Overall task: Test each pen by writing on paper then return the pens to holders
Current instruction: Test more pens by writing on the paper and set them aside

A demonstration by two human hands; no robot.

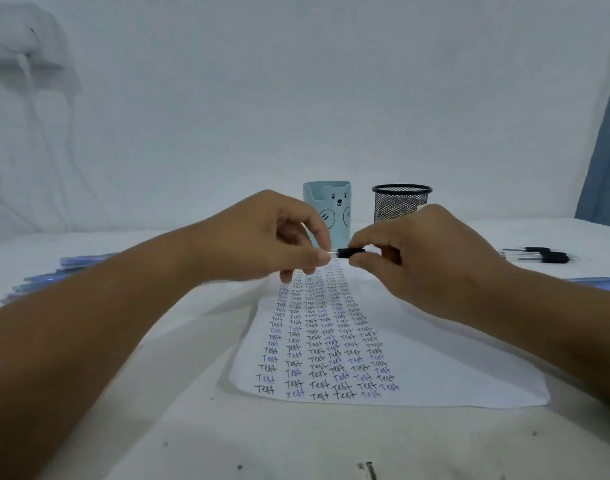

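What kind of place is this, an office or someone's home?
Hard to say; probably a makeshift desk against a plain wall. A cloth-covered table holds a bear pen cup, a mesh pen cup and a paper filled with "Test".

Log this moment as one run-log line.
left hand: pinches pen tip | right hand: grips pen | over paper | holders: bear cup, mesh cup

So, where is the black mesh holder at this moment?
In the head view, the black mesh holder stands right of centre at the far end of the paper, just right of the blue bear holder, behind the right hand.
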